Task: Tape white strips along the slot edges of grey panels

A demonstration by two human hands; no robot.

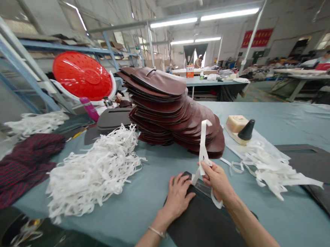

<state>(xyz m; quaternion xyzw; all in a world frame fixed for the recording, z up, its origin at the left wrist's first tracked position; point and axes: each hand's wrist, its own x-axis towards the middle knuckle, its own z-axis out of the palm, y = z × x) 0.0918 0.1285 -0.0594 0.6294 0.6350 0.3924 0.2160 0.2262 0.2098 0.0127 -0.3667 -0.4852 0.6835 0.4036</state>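
My left hand [178,196] lies spread on the far edge of a black sheet [206,226], its fingers near a long slot. My right hand [217,178] is closed in a pinch on white strips [203,151] just above that slot. One strip end stands up from the fingers, another slants down to the sheet by my left fingertips, and a loop hangs below the hand. Behind both hands, a leaning stack of brown leather pieces [175,111] rises from the table.
A heap of white strips [92,173] lies left. At right are loose white strips [269,165], a cream block [237,124], a black cone-shaped cap [247,130] and more black sheets [314,162]. Striped cloth [23,163], a pink bottle [89,109] and a red basket [82,76] stand farther left.
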